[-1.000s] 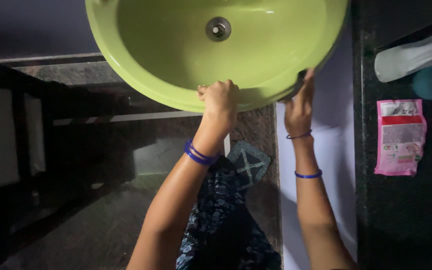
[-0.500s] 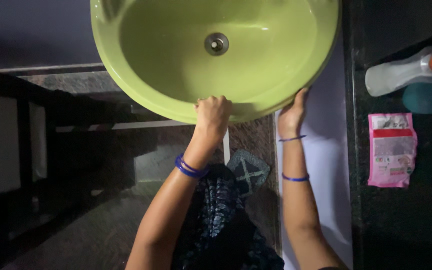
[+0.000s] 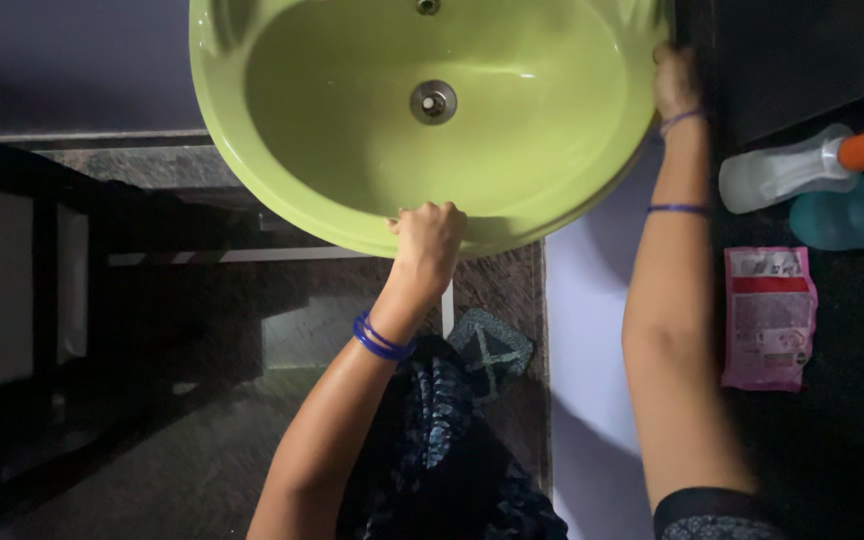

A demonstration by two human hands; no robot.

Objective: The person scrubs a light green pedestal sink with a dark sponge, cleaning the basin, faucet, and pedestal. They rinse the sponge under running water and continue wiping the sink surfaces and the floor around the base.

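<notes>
The green wash basin point(image 3: 352, 190) hangs at the top of the view: glazed, rigid, likely heavy and slick, chippable at the rim. The left hand point(image 3: 427, 240) is curled tight over its near rim. The right hand point(image 3: 674, 85) rests on the right edge; its grip is unclear.

Right of the right hand's fingers point(image 3: 674, 75), a clear plastic bottle with orange cap point(image 3: 802, 168) crowds the dark counter point(image 3: 852, 430); left, the round lime-green ceramic basin point(image 3: 352, 170) bowl's open.
</notes>
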